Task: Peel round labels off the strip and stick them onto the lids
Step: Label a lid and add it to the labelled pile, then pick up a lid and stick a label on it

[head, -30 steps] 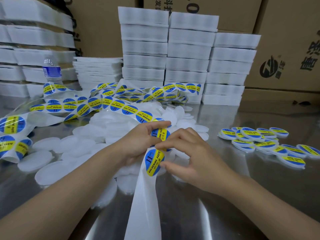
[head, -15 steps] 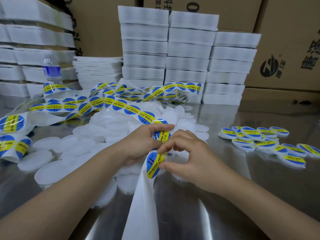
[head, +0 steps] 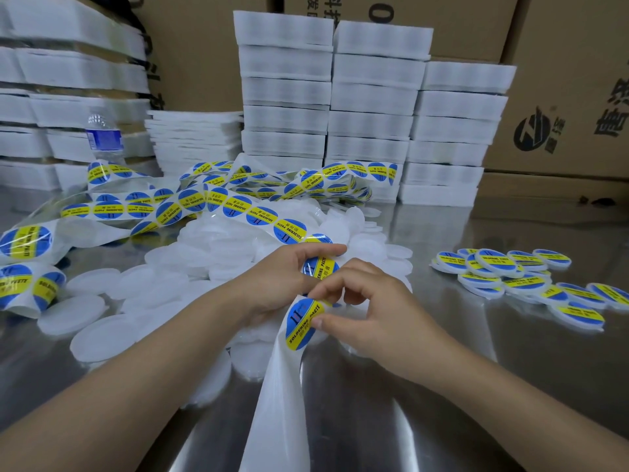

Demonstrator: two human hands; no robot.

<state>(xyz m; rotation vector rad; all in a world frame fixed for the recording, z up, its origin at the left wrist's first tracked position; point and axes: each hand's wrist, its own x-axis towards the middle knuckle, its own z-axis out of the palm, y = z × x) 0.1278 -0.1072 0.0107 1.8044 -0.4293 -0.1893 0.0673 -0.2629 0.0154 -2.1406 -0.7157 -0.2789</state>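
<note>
A long white backing strip [head: 282, 396] of round blue-and-yellow labels runs from the tangled pile at the back down to the table's front edge. My left hand [head: 282, 281] grips the strip where a label [head: 321, 267] sits under its fingers. My right hand [head: 371, 308] pinches the edge of the round label [head: 303, 323] just below, which is lifting off the backing. Plain white lids [head: 112, 338] lie heaped on the metal table under and left of my hands. Labelled lids [head: 503, 272] lie grouped at the right.
Stacks of white foam trays [head: 374, 114] stand at the back, with cardboard boxes [head: 571, 97] behind them. A water bottle [head: 102, 137] stands at the back left. Loose coils of label strip [head: 23, 240] cover the table's left side. Bare metal table [head: 459, 386] shows at the front right.
My right hand's fingers have curled in and taken the edge of the lower label, which is bending away from the backing. My left hand has kept its hold on the strip.
</note>
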